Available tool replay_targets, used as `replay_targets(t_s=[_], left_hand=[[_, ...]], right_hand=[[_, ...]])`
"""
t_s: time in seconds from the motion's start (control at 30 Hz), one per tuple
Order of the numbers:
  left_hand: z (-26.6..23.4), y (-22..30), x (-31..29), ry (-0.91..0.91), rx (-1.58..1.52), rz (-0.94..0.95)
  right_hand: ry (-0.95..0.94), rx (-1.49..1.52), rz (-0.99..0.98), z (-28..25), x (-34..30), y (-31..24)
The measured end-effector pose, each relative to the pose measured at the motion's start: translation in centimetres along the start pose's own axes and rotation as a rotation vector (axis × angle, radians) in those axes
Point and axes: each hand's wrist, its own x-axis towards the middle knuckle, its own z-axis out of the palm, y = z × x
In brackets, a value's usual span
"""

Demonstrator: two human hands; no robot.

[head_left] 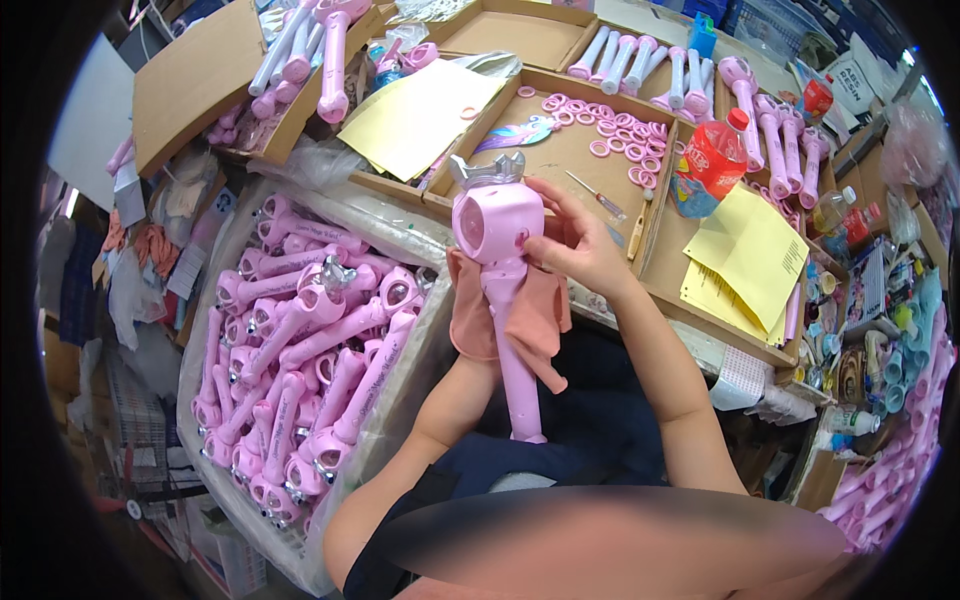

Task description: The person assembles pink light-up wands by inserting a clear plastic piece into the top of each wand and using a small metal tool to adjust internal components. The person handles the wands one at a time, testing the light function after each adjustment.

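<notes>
A pink toy wand (512,350) stands upright in front of my body. Its rounded head has a round window, and a silver crown (488,170) sits on top. My left hand (474,312), covered by peach-orange fabric that looks like a glove, is closed around the wand just below the head. My right hand (572,238) grips the head from the right, thumb at a small dark opening in its side and fingers behind the crown. Whether a small part lies under that thumb is hidden.
On my left, a plastic-lined box (425,345) holds many pink wands. Ahead, a cardboard tray (545,165) carries pink rings (625,130), a screwdriver (597,196) and a yellow-handled tool (637,236). A red-labelled bottle (712,165) and yellow papers (750,245) are at the right.
</notes>
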Motion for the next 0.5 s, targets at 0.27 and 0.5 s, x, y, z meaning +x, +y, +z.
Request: replay_targets(t_s=[0.27,0.5], left_hand=[[0.0,-0.4,-0.4,-0.015,0.089,-0.044],[-1.0,1.4,1.7,-0.118,0.778,0.165]], right_hand=[[0.023,-0.049,-0.036,0.8,-0.3,-0.1],[0.233,-0.040,0.036,1.8,-5.3,4.6]])
